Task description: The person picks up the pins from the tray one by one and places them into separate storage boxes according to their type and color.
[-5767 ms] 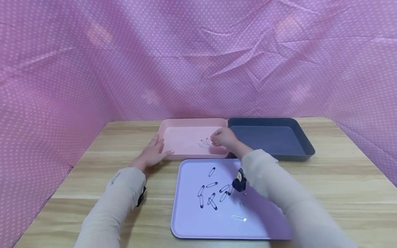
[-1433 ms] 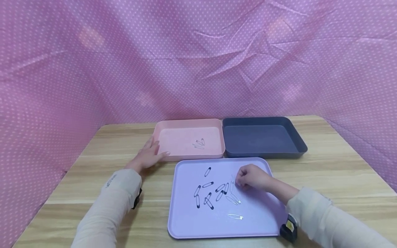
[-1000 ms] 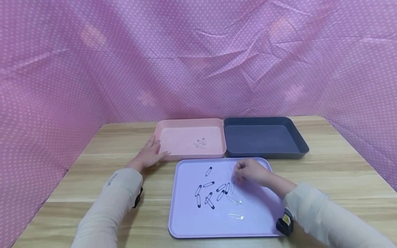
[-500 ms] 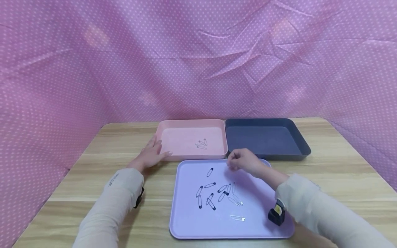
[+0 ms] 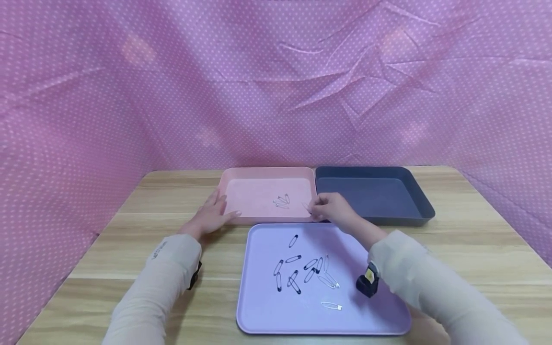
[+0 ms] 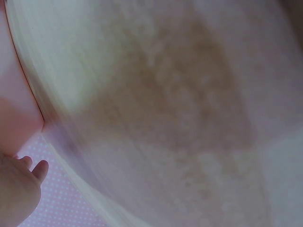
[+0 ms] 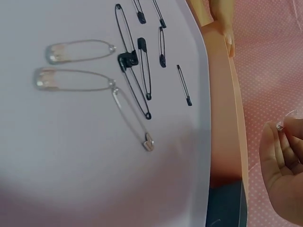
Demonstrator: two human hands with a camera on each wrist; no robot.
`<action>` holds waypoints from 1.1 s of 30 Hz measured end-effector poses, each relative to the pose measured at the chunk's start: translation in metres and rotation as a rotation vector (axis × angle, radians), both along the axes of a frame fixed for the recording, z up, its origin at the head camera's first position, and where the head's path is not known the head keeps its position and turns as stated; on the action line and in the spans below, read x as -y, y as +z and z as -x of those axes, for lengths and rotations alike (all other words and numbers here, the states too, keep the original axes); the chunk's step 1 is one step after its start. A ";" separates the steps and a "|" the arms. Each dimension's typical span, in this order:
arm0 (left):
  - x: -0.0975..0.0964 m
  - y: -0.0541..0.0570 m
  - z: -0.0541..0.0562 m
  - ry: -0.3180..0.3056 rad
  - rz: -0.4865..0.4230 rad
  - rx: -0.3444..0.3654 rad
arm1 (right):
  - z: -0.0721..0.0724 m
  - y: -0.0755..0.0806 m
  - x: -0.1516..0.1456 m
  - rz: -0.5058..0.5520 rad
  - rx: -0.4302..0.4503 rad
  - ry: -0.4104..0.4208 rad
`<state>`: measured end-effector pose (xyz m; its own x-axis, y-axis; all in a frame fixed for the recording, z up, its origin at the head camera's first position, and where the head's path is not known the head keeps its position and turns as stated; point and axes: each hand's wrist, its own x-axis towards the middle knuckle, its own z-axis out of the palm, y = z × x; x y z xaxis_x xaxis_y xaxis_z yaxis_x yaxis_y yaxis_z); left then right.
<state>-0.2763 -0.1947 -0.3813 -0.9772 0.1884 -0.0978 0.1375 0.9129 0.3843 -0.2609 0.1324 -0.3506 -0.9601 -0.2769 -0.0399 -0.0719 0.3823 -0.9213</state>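
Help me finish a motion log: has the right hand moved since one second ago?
Yes. In the head view, the right hand has moved forward and left, from over the lavender tray to the near right corner of the pink tray.

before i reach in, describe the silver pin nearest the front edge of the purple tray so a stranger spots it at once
On the wooden table, find the purple tray. Close to its front edge lies a silver safety pin. It is the only silver one there lying apart; the other silver pins cluster farther back.
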 end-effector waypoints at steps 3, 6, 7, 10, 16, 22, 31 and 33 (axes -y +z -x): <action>0.000 0.000 0.000 0.003 -0.004 0.004 | 0.005 -0.001 0.004 -0.002 0.011 -0.015; -0.001 0.002 -0.001 0.002 -0.001 0.005 | 0.011 -0.003 0.009 -0.007 0.018 -0.031; -0.001 0.002 -0.001 -0.001 0.001 0.005 | 0.013 -0.003 0.010 -0.009 0.016 -0.032; -0.001 0.002 -0.001 -0.006 0.007 0.005 | 0.020 -0.004 0.016 -0.005 0.021 -0.042; -0.002 0.003 0.000 -0.004 0.000 0.014 | 0.032 -0.006 0.031 0.003 0.051 -0.063; -0.002 0.004 0.000 0.001 -0.012 0.018 | 0.043 -0.010 0.043 0.032 0.070 -0.081; -0.001 0.002 0.002 -0.001 -0.008 0.011 | 0.058 -0.022 0.056 -0.048 0.090 -0.144; -0.001 0.002 0.001 -0.001 -0.003 0.014 | 0.061 -0.025 0.058 -0.046 0.118 -0.150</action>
<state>-0.2778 -0.1939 -0.3790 -0.9756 0.1894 -0.1108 0.1329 0.9118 0.3885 -0.3219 0.0744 -0.3751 -0.9784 -0.1262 -0.1639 0.0965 0.4222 -0.9013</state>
